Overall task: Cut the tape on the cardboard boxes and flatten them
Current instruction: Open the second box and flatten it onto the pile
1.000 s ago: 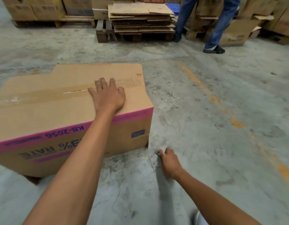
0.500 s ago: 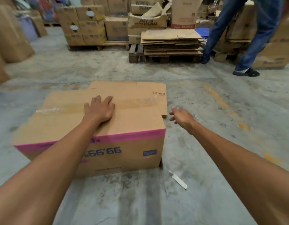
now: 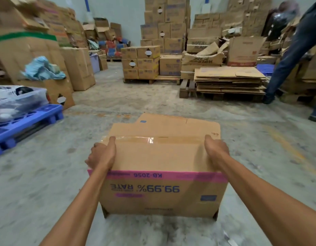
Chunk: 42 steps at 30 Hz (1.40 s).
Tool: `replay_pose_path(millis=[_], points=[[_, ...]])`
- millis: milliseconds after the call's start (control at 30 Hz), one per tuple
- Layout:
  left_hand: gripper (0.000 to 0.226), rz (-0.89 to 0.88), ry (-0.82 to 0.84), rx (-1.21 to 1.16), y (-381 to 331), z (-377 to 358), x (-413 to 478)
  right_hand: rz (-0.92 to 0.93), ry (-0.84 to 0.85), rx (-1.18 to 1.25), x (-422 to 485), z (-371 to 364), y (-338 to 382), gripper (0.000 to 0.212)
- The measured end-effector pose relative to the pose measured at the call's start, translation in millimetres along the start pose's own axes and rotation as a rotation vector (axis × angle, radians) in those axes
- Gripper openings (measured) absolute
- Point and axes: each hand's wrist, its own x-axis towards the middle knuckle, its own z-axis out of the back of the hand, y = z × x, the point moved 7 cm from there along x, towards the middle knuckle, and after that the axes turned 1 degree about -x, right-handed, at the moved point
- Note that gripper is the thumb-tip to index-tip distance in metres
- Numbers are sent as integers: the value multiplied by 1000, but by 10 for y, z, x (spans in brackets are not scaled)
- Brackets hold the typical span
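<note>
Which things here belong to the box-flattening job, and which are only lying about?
Job in hand: cardboard box; its tape; left hand; right hand; stack of flattened boxes.

Lying about: blue pallet; clear plastic tub; light blue cloth.

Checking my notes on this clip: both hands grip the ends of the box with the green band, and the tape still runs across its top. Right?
Nearly. The head view shows the band on the box is pink, not green. Left hand and right hand do grip its ends, and the tape still runs across its top.
</note>
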Motion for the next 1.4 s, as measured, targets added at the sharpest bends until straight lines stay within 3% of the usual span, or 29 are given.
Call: replay_pose_path(millis=[100, 167, 200, 267, 300, 333, 400, 467, 533, 600, 733, 800, 867, 933, 1000, 1033, 1100, 1200, 1267, 1333, 1400], points=[[75, 28, 25, -599, -120, 153, -12, -12, -27, 539, 117, 330, 139, 71], [75, 57, 297, -1150, -197, 169, 135, -21, 178, 939, 178, 482, 275, 64], [73, 26, 435, -1205, -239, 197, 175, 7, 332, 1056, 201, 555, 383, 60], [47, -83, 702, -1059, -112, 171, 329, 110, 624, 954, 141, 733, 477, 52], [27, -142, 776, -871, -12, 95, 439, 160, 747, 780, 95, 798, 435, 45], [28, -191, 797, -558, 173, 8, 530, 194, 854, 567, 39, 834, 350, 36], [61, -249, 1047, 43, 377, -23, 246, 221, 968, 42, -4, 821, 75, 27], [95, -335, 1214, 348, 139, -32, -231, 217, 1015, -334, -37, 726, -60, 51], [126, -381, 1184, 646, -167, -152, -547, 223, 989, -482, -119, 548, 38, 79], [142, -363, 1114, 789, -278, -260, -494, 310, 870, -690, -209, 324, 266, 88], [125, -232, 1051, 732, -649, -366, -507, 334, 499, -819, -89, -132, 574, 92], [135, -194, 865, 739, -803, -488, -423, 321, 357, -853, 72, -340, 589, 107], [147, -86, 660, 768, -771, -637, -343, 178, 299, -854, 192, -474, 512, 126], [146, -38, 475, 745, -663, -749, -379, 108, 263, -868, 281, -638, 470, 132], [136, -94, 365, 740, -625, -762, -487, 132, 221, -934, 346, -794, 486, 109], [128, -116, 349, 718, -630, -785, -446, 173, 171, -963, 314, -803, 519, 88], [112, -122, 386, 656, -651, -760, -311, 262, 108, -949, 199, -716, 676, 70], [92, -131, 496, 567, -642, -683, -145, 419, 234, -841, -51, -416, 917, 36], [86, -184, 486, 491, -676, -577, -186, 464, 267, -790, -69, -225, 1024, 32], [78, -232, 423, 224, -756, -355, -213, 472, 235, -724, 15, 12, 1079, 34], [64, -208, 386, -192, -833, 6, -149, 437, 275, -600, 100, 314, 1071, 29]])
